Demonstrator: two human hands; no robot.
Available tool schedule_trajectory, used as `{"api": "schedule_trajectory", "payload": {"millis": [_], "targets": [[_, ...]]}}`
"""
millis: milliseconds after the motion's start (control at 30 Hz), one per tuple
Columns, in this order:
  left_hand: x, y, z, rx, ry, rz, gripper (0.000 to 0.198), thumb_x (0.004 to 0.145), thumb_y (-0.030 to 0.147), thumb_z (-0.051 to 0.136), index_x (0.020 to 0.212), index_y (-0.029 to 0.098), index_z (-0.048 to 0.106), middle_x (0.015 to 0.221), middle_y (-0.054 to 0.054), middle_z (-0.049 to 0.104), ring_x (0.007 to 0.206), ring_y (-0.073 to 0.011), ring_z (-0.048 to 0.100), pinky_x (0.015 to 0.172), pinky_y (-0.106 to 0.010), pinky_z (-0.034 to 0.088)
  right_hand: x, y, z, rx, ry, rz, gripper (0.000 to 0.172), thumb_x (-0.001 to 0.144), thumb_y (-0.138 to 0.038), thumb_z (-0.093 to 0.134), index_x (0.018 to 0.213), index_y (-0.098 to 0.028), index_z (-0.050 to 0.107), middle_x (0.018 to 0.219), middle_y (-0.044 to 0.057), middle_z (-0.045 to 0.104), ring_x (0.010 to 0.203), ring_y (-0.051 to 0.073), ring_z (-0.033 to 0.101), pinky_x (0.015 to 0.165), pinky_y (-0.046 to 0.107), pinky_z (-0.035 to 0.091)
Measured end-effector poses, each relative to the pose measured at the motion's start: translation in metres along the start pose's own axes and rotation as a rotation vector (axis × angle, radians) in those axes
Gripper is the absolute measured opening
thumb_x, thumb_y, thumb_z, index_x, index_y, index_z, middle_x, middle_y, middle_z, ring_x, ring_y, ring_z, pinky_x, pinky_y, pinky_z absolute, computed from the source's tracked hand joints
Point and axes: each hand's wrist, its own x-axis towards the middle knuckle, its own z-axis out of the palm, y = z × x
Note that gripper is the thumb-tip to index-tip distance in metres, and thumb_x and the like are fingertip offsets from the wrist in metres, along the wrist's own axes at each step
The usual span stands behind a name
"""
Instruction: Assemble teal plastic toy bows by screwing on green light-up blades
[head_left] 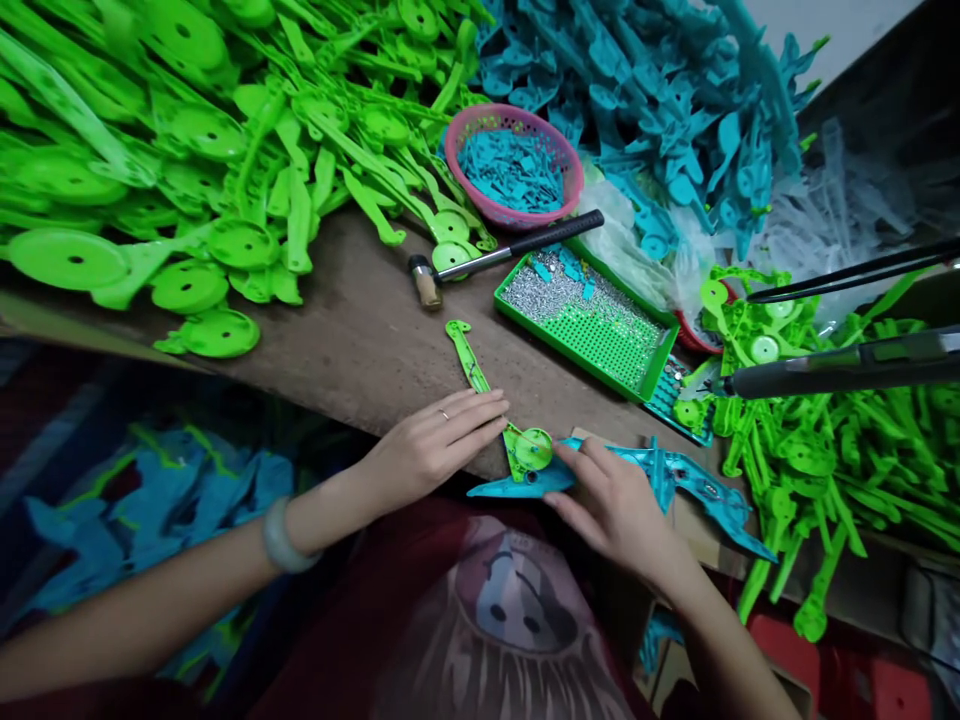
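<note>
I can read nothing; the dark-red cloth garment [457,620] below the left hand [427,450] and right hand [611,505] perhaps bears blurred lettering.

One head-worn view, close above the workbench [352,320], forward and downward

A dark maroon top [322,640] at six o'clock bears a rounded cartoon print [499,570] in muted pink, grey and white, with dark spots and streaks below. At eight o'clock sits a smooth, pale grey-green bangle [283,537]; the left hand [427,455] wears a thin ring [444,414].
</note>
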Motion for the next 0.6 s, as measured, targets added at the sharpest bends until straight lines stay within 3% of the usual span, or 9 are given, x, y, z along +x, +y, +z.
{"api": "schedule_trajectory", "payload": {"millis": [133,233,333,500,600], "targets": [[0.001,0.003,-0.002,-0.037,-0.006,-0.031,0.04,0.096,0.004,0.052,0.134,0.013,0.059,0.134,-0.016,0.068,0.134,-0.0266,0.059,0.113,-0.046,0.051,0.018,-0.014,-0.006,0.299,-0.075,0.173,0.033,0.102,-0.041,0.052,0.12,-0.015,0.062,0.083,0.005,0.07,0.07,0.017,0.067,0.062,0.026,0.05],[0.007,-0.004,-0.008,-0.109,-0.02,-0.075,0.036,0.097,0.005,0.05,0.13,0.015,0.062,0.129,-0.014,0.072,0.128,-0.0224,0.064,0.115,-0.044,0.048,0.03,-0.022,-0.006,0.368,-0.171,0.156,0.038,0.097,-0.041,0.062,0.127,-0.019,0.061,0.091,0.005,0.075,0.078,0.019,0.071,0.067,0.028,0.05],[0.018,-0.028,-0.018,-0.173,-0.116,-0.113,0.034,0.1,0.012,0.048,0.13,0.018,0.063,0.132,-0.011,0.071,0.129,-0.0215,0.063,0.12,-0.047,0.041,0.032,-0.017,-0.002,0.275,-0.182,0.093,0.027,0.102,-0.034,0.054,0.12,-0.019,0.067,0.099,0.007,0.075,0.088,0.021,0.072,0.074,0.03,0.051],[0.036,-0.076,-0.032,-0.321,-0.36,-0.123,0.025,0.1,0.027,0.053,0.115,0.025,0.073,0.125,-0.007,0.074,0.125,-0.0216,0.065,0.122,-0.049,0.034,0.017,0.002,-0.001,0.212,-0.199,0.078,0.035,0.105,-0.038,0.045,0.125,-0.019,0.067,0.091,0.007,0.07,0.082,0.019,0.068,0.071,0.031,0.05],[0.044,-0.09,-0.035,-0.412,-0.423,-0.111,0.023,0.099,0.028,0.055,0.109,0.03,0.075,0.118,-0.003,0.077,0.114,-0.0189,0.07,0.121,-0.046,0.034,0.011,0.002,-0.008,0.203,-0.191,0.071,0.04,0.105,-0.043,0.042,0.128,-0.02,0.065,0.096,0.008,0.068,0.089,0.021,0.066,0.076,0.034,0.052]]}}
